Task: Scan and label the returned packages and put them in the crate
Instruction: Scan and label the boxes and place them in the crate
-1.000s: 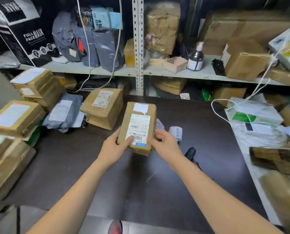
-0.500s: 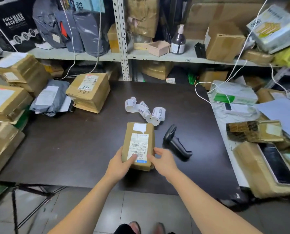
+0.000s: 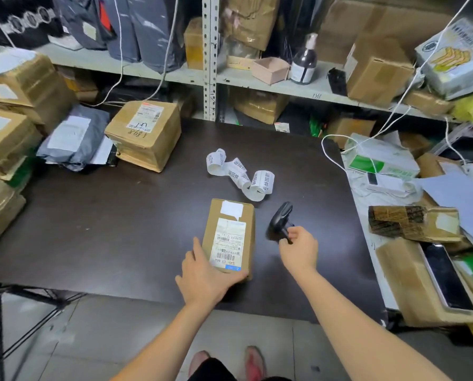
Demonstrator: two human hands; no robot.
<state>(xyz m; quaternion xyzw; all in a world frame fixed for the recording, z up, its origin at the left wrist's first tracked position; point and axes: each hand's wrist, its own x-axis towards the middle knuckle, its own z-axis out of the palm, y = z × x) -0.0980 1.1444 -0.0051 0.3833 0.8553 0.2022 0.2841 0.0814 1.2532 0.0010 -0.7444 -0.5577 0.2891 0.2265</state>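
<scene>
Scanning step here: left grip (image 3: 202,273) curls round the near end of the box (image 3: 229,237) on the surface (image 3: 119,229), right grip (image 3: 298,248) pinching the scanner (image 3: 280,221) handle. Next up, aim at the barcode (image 3: 225,255).

The package (image 3: 231,237) is being released by the right hand (image 3: 298,251). Now the scanner (image 3: 282,215) is being gripped by its handle and tipped up off the table (image 3: 119,229), just beside the package, near the front edge.
</scene>
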